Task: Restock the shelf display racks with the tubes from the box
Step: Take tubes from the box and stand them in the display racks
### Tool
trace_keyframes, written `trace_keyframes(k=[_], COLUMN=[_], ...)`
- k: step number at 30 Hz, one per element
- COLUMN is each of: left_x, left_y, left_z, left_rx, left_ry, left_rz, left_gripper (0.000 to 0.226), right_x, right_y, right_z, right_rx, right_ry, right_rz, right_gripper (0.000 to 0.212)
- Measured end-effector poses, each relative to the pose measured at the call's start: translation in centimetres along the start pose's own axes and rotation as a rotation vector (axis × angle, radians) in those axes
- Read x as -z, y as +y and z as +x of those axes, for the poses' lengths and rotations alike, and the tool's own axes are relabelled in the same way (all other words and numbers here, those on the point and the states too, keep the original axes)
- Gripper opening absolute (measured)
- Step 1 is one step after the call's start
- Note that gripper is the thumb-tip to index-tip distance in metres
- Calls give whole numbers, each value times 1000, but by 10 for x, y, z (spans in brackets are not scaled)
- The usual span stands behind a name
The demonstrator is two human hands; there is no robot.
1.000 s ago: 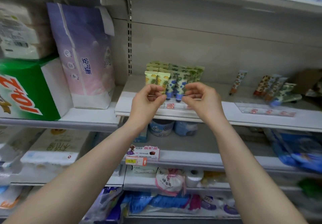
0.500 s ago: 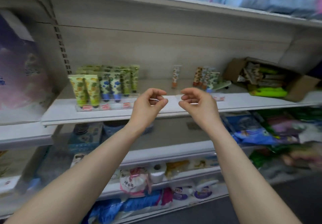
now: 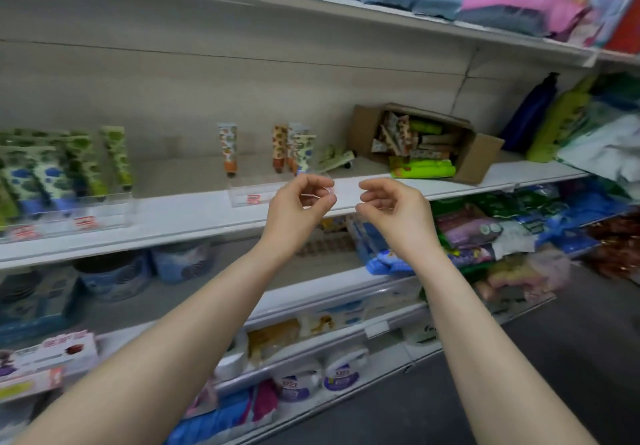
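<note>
1. The left hand point(image 3: 298, 209) is held before the shelf point(image 3: 194, 212) edge, fingers loosely curled, nothing gripped.
2. The right hand point(image 3: 391, 212) is held near it, likewise curled and holding nothing.
3. Tubes point(image 3: 420, 169) are seen in the box point(image 3: 479, 160) on the shelf; a few are stood in the rack point(image 3: 242, 198).

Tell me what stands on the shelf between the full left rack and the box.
Head view: a sparse clear rack holding a few upright tubes, then one flat tube beside the box.

tubes point(image 3: 420, 146) in box point(image 3: 479, 158), right of rack point(image 3: 266, 191)
</note>
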State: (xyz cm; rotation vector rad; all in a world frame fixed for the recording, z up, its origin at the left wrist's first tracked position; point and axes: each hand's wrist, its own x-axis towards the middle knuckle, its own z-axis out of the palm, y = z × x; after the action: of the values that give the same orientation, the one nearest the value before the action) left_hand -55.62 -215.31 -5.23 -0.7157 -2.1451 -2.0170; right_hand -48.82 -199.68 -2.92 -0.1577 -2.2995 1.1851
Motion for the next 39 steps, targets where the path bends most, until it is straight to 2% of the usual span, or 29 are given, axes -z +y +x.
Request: trace_keyframes(k=[14,19,23,26,35,39], left_x=[-112,-131,-135,-138,-141,-143], left_y=[-20,-36,-49,-57,-73,-81], left_z=[106,143,163,177,206,209], left_rx=[-5,37,55,78,184,271], left_ry=[-102,-120,-72,-41,125,115], left_rz=[-12,16,63,179,735,874], left_gripper=[24,29,32,35,52,58], right_x=[50,48,41,37,19,12], right_y=[81,101,120,134,159,171], right_z=[100,144,169,191,251,264], right_rx=[-60,-42,-37,-28,84,119], right_ry=[69,66,22,-41,-309,-429], right_rz=[-67,-59,-36,-21,21,24], right_gripper=[28,30,33,33,37,41])
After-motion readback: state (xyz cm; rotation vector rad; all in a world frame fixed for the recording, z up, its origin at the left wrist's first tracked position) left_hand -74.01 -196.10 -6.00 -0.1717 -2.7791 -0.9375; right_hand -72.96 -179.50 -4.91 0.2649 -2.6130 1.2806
